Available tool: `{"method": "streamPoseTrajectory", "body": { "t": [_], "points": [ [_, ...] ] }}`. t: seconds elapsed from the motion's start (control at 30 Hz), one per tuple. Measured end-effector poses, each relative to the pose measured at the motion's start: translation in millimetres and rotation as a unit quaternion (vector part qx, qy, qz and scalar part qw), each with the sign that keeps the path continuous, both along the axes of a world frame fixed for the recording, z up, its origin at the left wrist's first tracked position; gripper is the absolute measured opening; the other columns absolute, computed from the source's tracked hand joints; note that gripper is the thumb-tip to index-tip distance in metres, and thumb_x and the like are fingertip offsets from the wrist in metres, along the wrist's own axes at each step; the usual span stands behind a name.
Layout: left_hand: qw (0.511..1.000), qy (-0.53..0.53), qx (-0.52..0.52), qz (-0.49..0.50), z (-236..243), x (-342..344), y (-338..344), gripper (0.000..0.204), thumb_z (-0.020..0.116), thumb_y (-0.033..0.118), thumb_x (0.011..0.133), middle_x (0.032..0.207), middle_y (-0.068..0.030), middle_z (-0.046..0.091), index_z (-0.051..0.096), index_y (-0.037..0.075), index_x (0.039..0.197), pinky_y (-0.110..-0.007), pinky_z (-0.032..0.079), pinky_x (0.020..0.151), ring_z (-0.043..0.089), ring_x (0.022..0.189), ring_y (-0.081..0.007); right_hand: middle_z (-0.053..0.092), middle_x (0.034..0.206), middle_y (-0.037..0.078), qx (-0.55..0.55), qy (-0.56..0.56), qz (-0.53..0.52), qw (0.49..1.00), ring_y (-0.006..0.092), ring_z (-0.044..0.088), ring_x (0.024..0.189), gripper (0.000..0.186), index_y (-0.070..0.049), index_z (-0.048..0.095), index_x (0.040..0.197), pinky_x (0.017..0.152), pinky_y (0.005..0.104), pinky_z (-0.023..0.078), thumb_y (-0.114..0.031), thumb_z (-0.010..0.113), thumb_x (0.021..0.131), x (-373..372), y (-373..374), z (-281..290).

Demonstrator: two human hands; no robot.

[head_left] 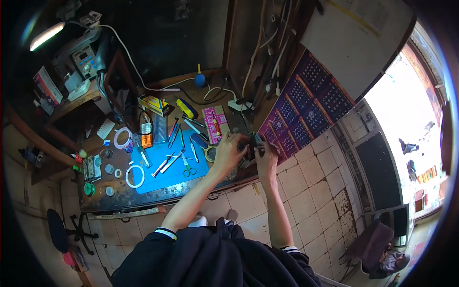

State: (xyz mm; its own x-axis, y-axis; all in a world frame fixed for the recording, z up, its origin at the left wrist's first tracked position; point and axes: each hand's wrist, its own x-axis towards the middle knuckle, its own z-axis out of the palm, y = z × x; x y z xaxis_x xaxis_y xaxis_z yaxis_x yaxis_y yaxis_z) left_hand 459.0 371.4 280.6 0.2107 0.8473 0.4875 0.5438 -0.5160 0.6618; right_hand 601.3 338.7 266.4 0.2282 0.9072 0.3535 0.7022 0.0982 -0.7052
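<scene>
Both hands meet at the right end of the workbench, over a small dark object [250, 144] whose kind I cannot make out. My left hand [228, 154] comes at it from the left with its fingers bent and closed at the object's edge. On the other side, my right hand [266, 159] pinches at the same spot, thumb and fingers together. Just left of my left hand lie a magnifying glass [210, 154] and a pink printed card [211, 117], with a small red and yellow tube [216, 128] on it. My fingers hide part of the dark object.
A blue work mat [158, 179] carries scissors [189, 169], tweezers and several pens or screwdrivers. Rolls of tape, small jars and an orange-labelled bottle [146, 136] stand leftward. A blue air blower [200, 79] and cables lie at the back. A calendar [306, 103] hangs at right.
</scene>
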Motion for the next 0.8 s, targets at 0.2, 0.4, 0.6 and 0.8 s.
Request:
{"method": "streamPoseTrajectory", "body": {
  "t": [0.2,0.4,0.6,0.8],
  "points": [
    [0.996,-0.046,0.036,0.063,6,-33,-3,0.024,0.068,0.01,0.072,0.087,-0.0076,0.059,0.06,0.006,0.094,-0.036,0.042,0.075,0.052,0.085,-0.0257,0.056,0.091,0.017,0.103,-0.033,-0.002,0.994,0.0343,0.056,0.08,0.016,-0.002,0.057,0.097,0.069,0.04,0.045,-0.006,0.057,0.082,-15,-3,32],
    [0.985,-0.089,-0.01,0.148,25,-119,-16,0.02,0.066,0.009,0.073,0.08,-0.0083,0.057,0.061,0.005,0.092,-0.033,0.042,0.064,0.052,0.073,-0.0219,0.058,0.089,0.012,0.138,0.037,0.098,0.985,0.0269,0.057,0.079,0.014,-0.002,0.059,0.095,0.069,0.0338,0.045,-0.001,0.058,0.081,-75,-8,59],
    [0.993,0.01,-0.031,0.109,-25,-155,-10,0.022,0.064,0.009,0.075,0.087,-0.0094,0.058,0.06,0.006,0.097,-0.034,0.044,0.073,0.053,0.086,-0.0267,0.052,0.106,0.015,0.024,-0.057,0.191,0.98,0.0319,0.046,0.104,0.036,-0.001,0.052,0.109,0.091,0.0392,0.039,-0.014,0.063,0.077,-116,17,-20],
    [0.994,0.102,0.008,0.035,-76,-142,14,0.036,0.063,0.002,0.068,0.105,-0.0094,0.054,0.057,0.007,0.103,-0.038,0.043,0.083,0.048,0.103,-0.0299,0.046,0.117,0.015,-0.025,-0.183,0.169,0.968,0.0316,0.039,0.111,0.057,0.003,0.045,0.117,0.095,0.0404,0.035,-0.018,0.07,0.071,-120,19,-66]
  ]
}}
